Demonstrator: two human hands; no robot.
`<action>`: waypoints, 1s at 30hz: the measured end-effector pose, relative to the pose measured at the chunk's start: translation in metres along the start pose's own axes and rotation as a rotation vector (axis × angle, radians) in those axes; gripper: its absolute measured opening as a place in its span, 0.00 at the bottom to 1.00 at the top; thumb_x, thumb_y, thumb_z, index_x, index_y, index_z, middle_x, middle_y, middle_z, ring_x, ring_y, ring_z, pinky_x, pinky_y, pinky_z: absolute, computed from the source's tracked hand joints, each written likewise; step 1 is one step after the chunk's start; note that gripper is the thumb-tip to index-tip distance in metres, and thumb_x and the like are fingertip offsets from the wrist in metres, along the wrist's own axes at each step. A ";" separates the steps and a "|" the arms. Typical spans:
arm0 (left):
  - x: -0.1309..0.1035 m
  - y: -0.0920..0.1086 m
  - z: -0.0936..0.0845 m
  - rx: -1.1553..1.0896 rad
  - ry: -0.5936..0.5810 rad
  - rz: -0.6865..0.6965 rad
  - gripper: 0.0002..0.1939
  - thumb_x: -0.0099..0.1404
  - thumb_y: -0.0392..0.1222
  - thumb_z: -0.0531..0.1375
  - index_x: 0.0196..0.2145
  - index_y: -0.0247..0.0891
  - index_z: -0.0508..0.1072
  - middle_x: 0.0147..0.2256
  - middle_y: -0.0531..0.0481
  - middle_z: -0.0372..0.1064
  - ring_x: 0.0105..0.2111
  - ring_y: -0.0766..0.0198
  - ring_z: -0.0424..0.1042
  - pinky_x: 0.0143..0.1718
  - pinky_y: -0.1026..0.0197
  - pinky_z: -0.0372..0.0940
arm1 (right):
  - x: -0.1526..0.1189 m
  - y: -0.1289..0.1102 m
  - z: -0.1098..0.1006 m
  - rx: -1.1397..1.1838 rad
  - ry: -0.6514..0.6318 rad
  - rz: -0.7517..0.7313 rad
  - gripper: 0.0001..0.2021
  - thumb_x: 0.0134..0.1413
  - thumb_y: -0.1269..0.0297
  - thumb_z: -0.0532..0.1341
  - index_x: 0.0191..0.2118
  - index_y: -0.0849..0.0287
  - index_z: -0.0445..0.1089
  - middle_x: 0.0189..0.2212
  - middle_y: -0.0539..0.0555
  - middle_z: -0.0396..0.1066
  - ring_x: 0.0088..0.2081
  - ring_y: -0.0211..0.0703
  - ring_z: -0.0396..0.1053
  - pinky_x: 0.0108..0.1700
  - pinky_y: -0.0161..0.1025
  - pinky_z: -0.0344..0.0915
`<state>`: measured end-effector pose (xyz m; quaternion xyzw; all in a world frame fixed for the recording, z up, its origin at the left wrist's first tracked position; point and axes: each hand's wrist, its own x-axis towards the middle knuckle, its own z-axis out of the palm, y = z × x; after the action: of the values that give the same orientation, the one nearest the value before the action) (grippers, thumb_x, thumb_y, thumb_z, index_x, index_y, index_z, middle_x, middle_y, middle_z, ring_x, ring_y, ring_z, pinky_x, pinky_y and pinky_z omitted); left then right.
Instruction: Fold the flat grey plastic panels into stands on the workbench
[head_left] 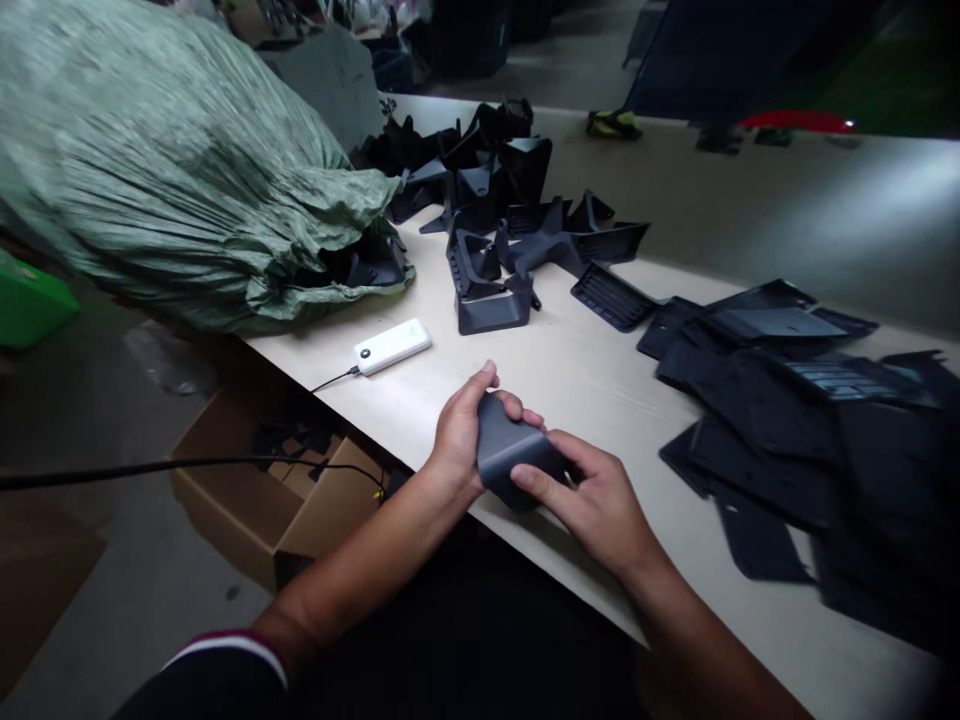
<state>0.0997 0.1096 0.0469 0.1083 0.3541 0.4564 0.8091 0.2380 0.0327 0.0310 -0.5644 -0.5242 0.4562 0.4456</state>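
Observation:
Both my hands grip one dark grey, bent plastic part [510,445] above the table's near edge. My left hand [459,425] wraps round its left end, thumb up along the side. From the right, my right hand [592,495] pinches it, thumb on the near face and fingers behind. The part's underside and far side are hidden. Beyond my hands, similar black plastic parts [491,310] lie loose on the table [585,380]. A pile of flat black plastic panels [780,430] spreads to the right.
A green woven sack [225,180] lies at the left with black parts at its mouth. A white power bank [391,346] with a cable rests near the table edge. Below stands an open cardboard box [247,490] with dark pieces inside. A black cable [187,463] crosses in front.

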 end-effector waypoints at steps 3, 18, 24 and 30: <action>-0.001 0.008 0.001 -0.091 0.032 -0.052 0.14 0.69 0.49 0.67 0.33 0.40 0.68 0.19 0.59 0.67 0.22 0.66 0.74 0.34 0.63 0.74 | -0.009 0.009 -0.004 -0.072 0.069 -0.102 0.13 0.60 0.51 0.69 0.41 0.56 0.79 0.34 0.51 0.79 0.36 0.45 0.74 0.40 0.39 0.69; 0.012 -0.009 -0.016 0.115 0.079 0.011 0.19 0.60 0.54 0.73 0.32 0.40 0.70 0.22 0.60 0.67 0.19 0.71 0.68 0.24 0.66 0.64 | -0.017 -0.001 -0.005 -0.129 0.353 -0.190 0.26 0.68 0.50 0.63 0.19 0.56 0.67 0.17 0.47 0.56 0.21 0.37 0.54 0.25 0.39 0.55; 0.009 0.012 -0.039 0.702 -0.107 0.345 0.24 0.65 0.64 0.65 0.28 0.39 0.79 0.24 0.50 0.71 0.23 0.66 0.66 0.26 0.62 0.58 | -0.003 -0.013 -0.018 -0.068 0.182 -0.090 0.30 0.66 0.48 0.64 0.17 0.56 0.57 0.18 0.45 0.49 0.22 0.34 0.48 0.24 0.37 0.48; -0.016 0.049 -0.038 1.129 -0.554 -0.009 0.23 0.63 0.59 0.68 0.22 0.39 0.73 0.20 0.55 0.59 0.20 0.67 0.56 0.23 0.62 0.49 | 0.001 -0.018 -0.021 -0.100 -0.089 0.020 0.30 0.66 0.42 0.62 0.18 0.58 0.68 0.17 0.46 0.56 0.21 0.34 0.53 0.23 0.35 0.49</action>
<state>0.0366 0.1186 0.0512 0.6316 0.3183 0.1504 0.6908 0.2550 0.0346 0.0524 -0.5704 -0.5598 0.4586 0.3886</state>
